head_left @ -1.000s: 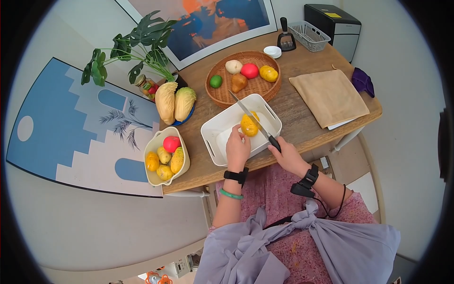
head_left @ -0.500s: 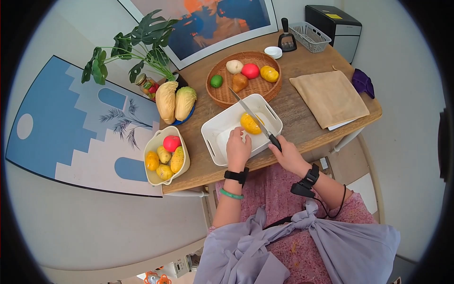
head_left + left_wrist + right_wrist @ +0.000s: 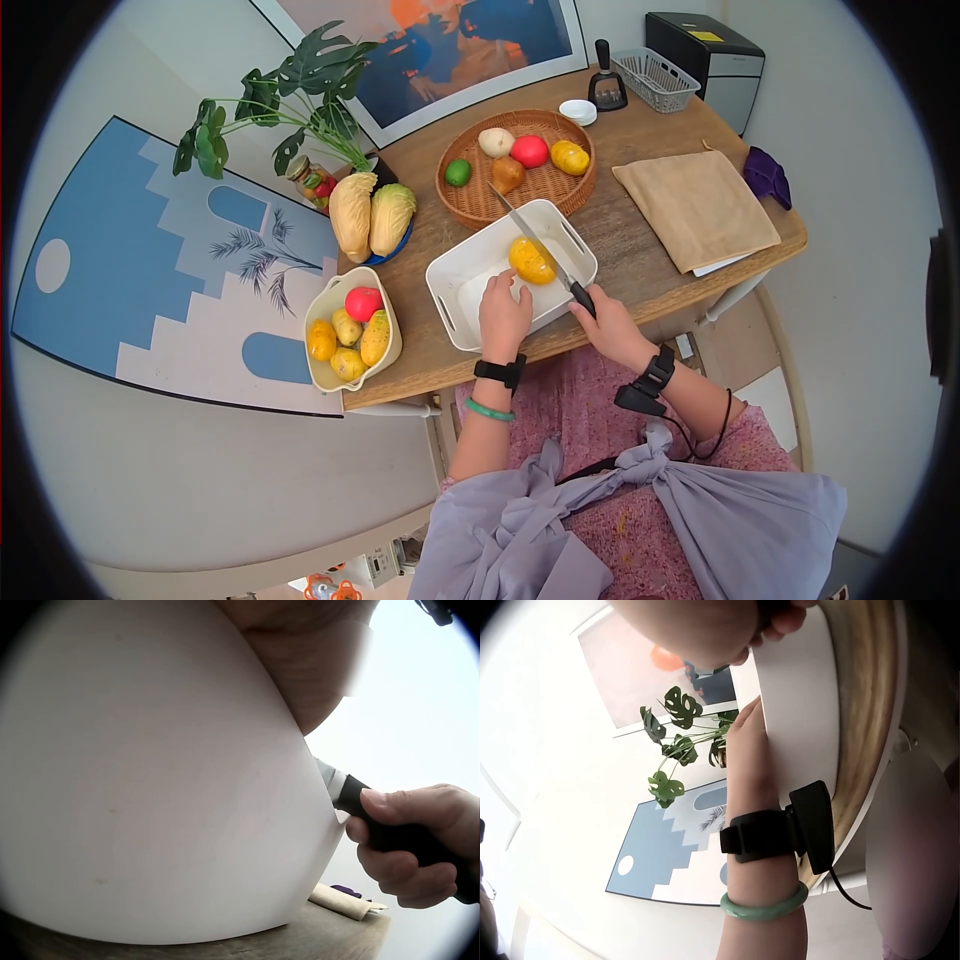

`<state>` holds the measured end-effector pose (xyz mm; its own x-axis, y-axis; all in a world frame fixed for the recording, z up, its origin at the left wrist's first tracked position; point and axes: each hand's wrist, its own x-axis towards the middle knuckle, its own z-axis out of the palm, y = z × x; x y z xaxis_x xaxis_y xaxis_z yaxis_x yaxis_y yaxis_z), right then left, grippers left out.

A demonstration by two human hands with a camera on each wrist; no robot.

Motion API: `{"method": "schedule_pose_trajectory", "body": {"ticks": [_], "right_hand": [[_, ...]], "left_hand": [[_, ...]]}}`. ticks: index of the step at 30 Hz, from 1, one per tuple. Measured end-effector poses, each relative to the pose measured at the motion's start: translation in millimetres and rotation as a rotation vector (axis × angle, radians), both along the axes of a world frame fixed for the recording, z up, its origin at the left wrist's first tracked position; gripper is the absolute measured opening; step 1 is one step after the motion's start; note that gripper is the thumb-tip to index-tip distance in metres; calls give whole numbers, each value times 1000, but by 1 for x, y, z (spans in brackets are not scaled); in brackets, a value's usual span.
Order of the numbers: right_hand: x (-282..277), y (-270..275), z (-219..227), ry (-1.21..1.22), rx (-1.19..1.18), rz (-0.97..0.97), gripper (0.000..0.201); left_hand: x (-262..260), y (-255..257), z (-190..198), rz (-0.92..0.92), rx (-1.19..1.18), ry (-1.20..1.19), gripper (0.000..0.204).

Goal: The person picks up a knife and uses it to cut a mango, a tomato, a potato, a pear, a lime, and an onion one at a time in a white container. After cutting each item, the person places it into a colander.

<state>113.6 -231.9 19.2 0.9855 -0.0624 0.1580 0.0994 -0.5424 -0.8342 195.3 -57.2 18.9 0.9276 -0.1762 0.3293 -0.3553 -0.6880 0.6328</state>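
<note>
Have yellow oval fruit (image 3: 530, 260) inside white rectangular plastic bin (image 3: 470, 288), ahead & slightly R of L hand (image 3: 505, 315), ahead-L of R hand (image 3: 612, 332); nearer to L hand. Tilts w/ long axis from far-L to near-R, roughly parallel to blade of black-handled steel knife (image 3: 544, 250). Grip knife handle in R hand, w/ blade slanting far-L past R side of fruit, tip toward round brown wicker basket (image 3: 475, 200). Can't tell if blade touches fruit. Reach over near rim w/ L hand, fingers loosely bent, nothing seen pinched; can't confirm fingertip contact. See R fingers wrapped under handle, thumb along top, in L wrist view; fruit hidden there by bin wall. Get L wrist crossing rim in R wrist view, again w/o fruit.
</note>
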Motion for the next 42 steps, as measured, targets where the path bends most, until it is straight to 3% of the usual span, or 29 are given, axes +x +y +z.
{"method": "schedule_pose_trajectory", "body": {"ticks": [42], "right_hand": [[-6,9,1,21,-44,-50,28]], "left_hand": [[-1,-1,0,24,22,-43,25]]}}
